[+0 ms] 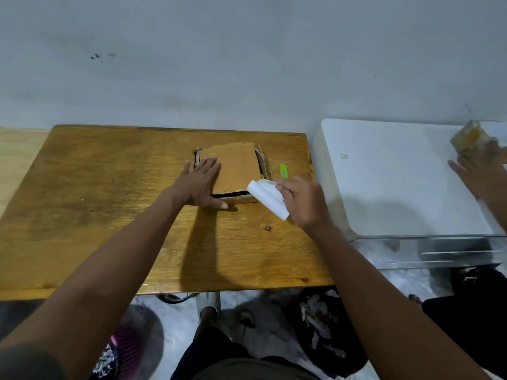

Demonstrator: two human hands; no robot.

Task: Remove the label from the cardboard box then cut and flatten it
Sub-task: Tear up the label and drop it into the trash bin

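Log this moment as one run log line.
left hand: flat on box | right hand: holding peeled label | knife: on table

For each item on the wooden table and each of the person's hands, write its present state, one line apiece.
cardboard box: lying on the table, label off, near edge gaping
label: peeled off, curled, held by right hand
left hand: flat, pressing the box
right hand: gripping the label
green cutter: lying untouched beside the box

A wooden desk (96,201) is set against a pale grey wall (247,50), and a white appliance (397,182) is placed just beside its right edge. At the far right, a crumpled yellowish wrapper (470,137) is held over the appliance by another person's hand (478,167). Under the desk, a dark bag of white scraps (323,327) and a pink basket (129,349) are seen on the floor.
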